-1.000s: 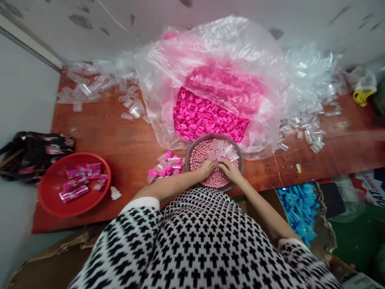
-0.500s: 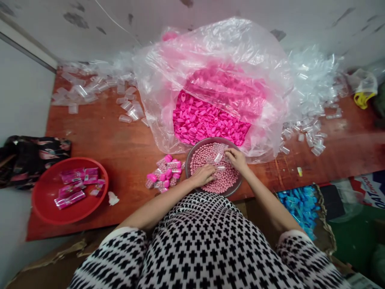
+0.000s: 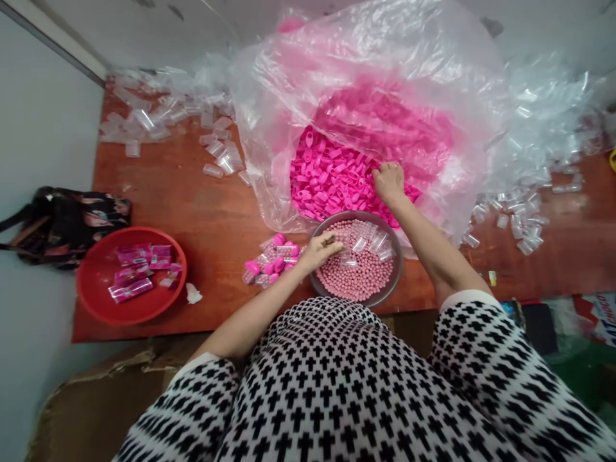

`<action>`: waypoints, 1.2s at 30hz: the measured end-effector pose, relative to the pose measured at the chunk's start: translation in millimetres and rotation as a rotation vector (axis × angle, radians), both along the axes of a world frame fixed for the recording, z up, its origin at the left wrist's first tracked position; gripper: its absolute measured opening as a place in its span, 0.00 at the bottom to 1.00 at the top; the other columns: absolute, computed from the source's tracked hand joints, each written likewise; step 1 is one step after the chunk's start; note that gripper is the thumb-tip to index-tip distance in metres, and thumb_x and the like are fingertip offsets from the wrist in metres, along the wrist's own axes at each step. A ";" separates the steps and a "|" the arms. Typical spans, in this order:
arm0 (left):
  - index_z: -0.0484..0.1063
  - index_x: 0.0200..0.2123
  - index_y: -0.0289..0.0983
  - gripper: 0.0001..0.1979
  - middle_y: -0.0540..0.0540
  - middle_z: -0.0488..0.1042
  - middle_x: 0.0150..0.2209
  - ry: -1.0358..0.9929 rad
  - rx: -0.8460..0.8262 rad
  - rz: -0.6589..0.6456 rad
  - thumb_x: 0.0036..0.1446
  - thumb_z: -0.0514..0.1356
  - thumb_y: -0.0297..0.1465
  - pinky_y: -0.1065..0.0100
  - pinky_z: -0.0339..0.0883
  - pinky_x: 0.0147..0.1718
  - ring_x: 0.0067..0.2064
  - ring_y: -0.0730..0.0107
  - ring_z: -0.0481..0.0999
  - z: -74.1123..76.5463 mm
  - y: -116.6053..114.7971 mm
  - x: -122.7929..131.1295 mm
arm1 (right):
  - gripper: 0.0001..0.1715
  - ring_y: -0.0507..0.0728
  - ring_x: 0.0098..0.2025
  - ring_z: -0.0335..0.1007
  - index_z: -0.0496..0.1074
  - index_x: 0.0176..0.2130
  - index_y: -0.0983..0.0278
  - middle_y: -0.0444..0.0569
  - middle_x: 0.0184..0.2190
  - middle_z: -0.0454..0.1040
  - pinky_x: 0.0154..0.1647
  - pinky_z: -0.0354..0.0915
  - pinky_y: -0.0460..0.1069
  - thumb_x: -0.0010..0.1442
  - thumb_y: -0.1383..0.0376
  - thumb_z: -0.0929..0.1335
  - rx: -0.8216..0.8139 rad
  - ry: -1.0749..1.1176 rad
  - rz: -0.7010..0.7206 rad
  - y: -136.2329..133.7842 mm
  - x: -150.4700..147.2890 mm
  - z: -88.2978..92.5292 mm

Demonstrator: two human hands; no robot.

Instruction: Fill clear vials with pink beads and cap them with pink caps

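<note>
Pink caps (image 3: 327,176) in a heap inside a clear bag (image 3: 380,45) on the worktop (image 3: 192,212), right hand (image 3: 389,183) pressed onto them, fingers (image 3: 382,172) spread and curved, any hold on a cap impossible to tell. Left hand (image 3: 321,250) at the rim of a grey bowl (image 3: 400,256) of pink beads (image 3: 353,279) and clear tubes (image 3: 370,244), fingers (image 3: 331,240) curled close together, anything between them hidden. Capped tubes (image 3: 272,260) in a small cluster just left of the bowl; farther left, a red basin (image 3: 103,301) of pink packets (image 3: 133,273).

Red plastic basin (image 3: 96,276), pink packets (image 3: 137,255), floral fabric bag (image 3: 72,224), wooden tabletop (image 3: 168,199)
</note>
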State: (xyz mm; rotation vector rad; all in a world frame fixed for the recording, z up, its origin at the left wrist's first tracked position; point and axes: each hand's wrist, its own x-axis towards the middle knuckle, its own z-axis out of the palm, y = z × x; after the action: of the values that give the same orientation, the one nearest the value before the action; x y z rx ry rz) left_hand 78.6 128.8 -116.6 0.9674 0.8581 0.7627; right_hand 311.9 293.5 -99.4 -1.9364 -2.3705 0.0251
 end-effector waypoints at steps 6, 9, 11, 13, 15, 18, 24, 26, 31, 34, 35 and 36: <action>0.69 0.49 0.32 0.27 0.38 0.75 0.44 -0.193 -0.202 0.006 0.48 0.61 0.41 0.57 0.72 0.43 0.42 0.61 0.77 15.0 6.5 -3.3 | 0.11 0.63 0.44 0.62 0.69 0.37 0.69 0.58 0.37 0.71 0.47 0.57 0.60 0.57 0.63 0.65 0.028 0.109 0.009 -11.8 8.9 9.0; 0.69 0.49 0.32 0.27 0.39 0.76 0.43 -0.136 -0.145 0.012 0.50 0.61 0.44 0.58 0.73 0.42 0.41 0.61 0.77 15.6 4.6 0.5 | 0.12 0.58 0.36 0.64 0.68 0.34 0.65 0.50 0.30 0.70 0.39 0.61 0.54 0.55 0.58 0.68 0.020 0.389 -0.067 -34.6 6.6 21.6; 0.71 0.47 0.33 0.26 0.41 0.76 0.44 -0.036 -0.025 0.010 0.49 0.61 0.44 0.60 0.72 0.42 0.41 0.63 0.77 14.1 2.2 2.3 | 0.16 0.53 0.30 0.63 0.66 0.32 0.64 0.44 0.25 0.68 0.33 0.61 0.50 0.52 0.55 0.70 -0.068 0.620 -0.034 -59.8 -0.5 31.6; 0.73 0.45 0.33 0.23 0.42 0.76 0.44 0.093 0.118 0.000 0.50 0.61 0.43 0.62 0.71 0.43 0.42 0.64 0.76 13.5 -0.4 2.8 | 0.19 0.50 0.26 0.61 0.66 0.30 0.63 0.41 0.23 0.66 0.29 0.60 0.46 0.50 0.53 0.72 -0.191 0.829 0.057 -90.0 -11.1 41.3; 0.74 0.45 0.34 0.21 0.43 0.76 0.44 0.227 0.242 -0.009 0.53 0.59 0.42 0.64 0.69 0.44 0.43 0.64 0.75 15.5 -3.1 2.2 | 0.18 0.50 0.25 0.62 0.66 0.30 0.63 0.41 0.23 0.68 0.27 0.59 0.45 0.52 0.52 0.70 -0.279 0.935 0.128 -120.0 -22.5 49.3; 0.74 0.44 0.35 0.18 0.46 0.77 0.38 0.370 0.383 -0.057 0.56 0.57 0.40 0.67 0.68 0.41 0.40 0.67 0.75 22.5 -8.2 0.7 | 0.14 0.51 0.30 0.66 0.70 0.33 0.63 0.45 0.28 0.73 0.32 0.62 0.46 0.56 0.54 0.68 -0.288 0.885 0.238 -154.0 -34.3 56.8; 0.75 0.43 0.35 0.16 0.47 0.78 0.36 0.396 0.509 -0.048 0.57 0.56 0.38 0.69 0.67 0.38 0.35 0.69 0.75 35.5 -24.6 -2.1 | 0.15 0.53 0.34 0.70 0.70 0.42 0.62 0.48 0.36 0.75 0.35 0.64 0.47 0.59 0.56 0.67 -0.190 0.749 0.306 -182.3 -37.1 64.5; 0.75 0.44 0.35 0.16 0.45 0.78 0.38 0.382 0.536 -0.031 0.58 0.56 0.37 0.68 0.68 0.40 0.37 0.68 0.76 38.8 -29.5 -3.3 | 0.14 0.52 0.33 0.70 0.70 0.43 0.61 0.47 0.36 0.75 0.34 0.63 0.46 0.59 0.57 0.67 -0.201 0.740 0.309 -188.0 -37.5 68.9; 0.75 0.43 0.35 0.16 0.43 0.78 0.40 0.416 0.640 -0.062 0.59 0.55 0.38 0.68 0.67 0.43 0.41 0.66 0.77 46.1 -35.5 -6.1 | 0.11 0.53 0.30 0.66 0.70 0.33 0.62 0.45 0.27 0.71 0.33 0.61 0.47 0.60 0.57 0.66 -0.155 0.682 0.339 -205.7 -41.7 77.2; 0.75 0.44 0.37 0.14 0.43 0.78 0.41 0.496 0.735 -0.113 0.60 0.54 0.36 0.69 0.66 0.44 0.43 0.67 0.77 49.5 -36.2 -6.1 | 0.10 0.54 0.31 0.65 0.68 0.32 0.61 0.47 0.27 0.70 0.34 0.61 0.49 0.61 0.58 0.65 -0.066 0.641 0.351 -217.8 -45.5 75.0; 0.75 0.44 0.37 0.14 0.43 0.78 0.41 0.532 0.766 -0.132 0.60 0.54 0.36 0.68 0.66 0.44 0.43 0.67 0.77 50.8 -36.2 -5.9 | 0.09 0.55 0.32 0.65 0.68 0.32 0.61 0.47 0.27 0.70 0.35 0.61 0.49 0.62 0.59 0.64 -0.033 0.623 0.347 -221.4 -46.7 73.5; 0.75 0.44 0.38 0.14 0.43 0.78 0.41 0.567 0.794 -0.151 0.60 0.54 0.35 0.68 0.66 0.44 0.43 0.66 0.77 52.0 -36.1 -5.6 | 0.09 0.55 0.32 0.65 0.68 0.32 0.61 0.48 0.28 0.70 0.36 0.61 0.50 0.62 0.60 0.63 -0.007 0.604 0.340 -224.5 -47.9 71.9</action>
State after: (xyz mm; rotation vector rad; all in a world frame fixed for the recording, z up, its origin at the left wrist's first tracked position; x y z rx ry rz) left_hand 73.0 92.7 -64.6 1.9981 0.9596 0.7128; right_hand 263.9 69.0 -27.5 -1.2523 -2.2207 0.5517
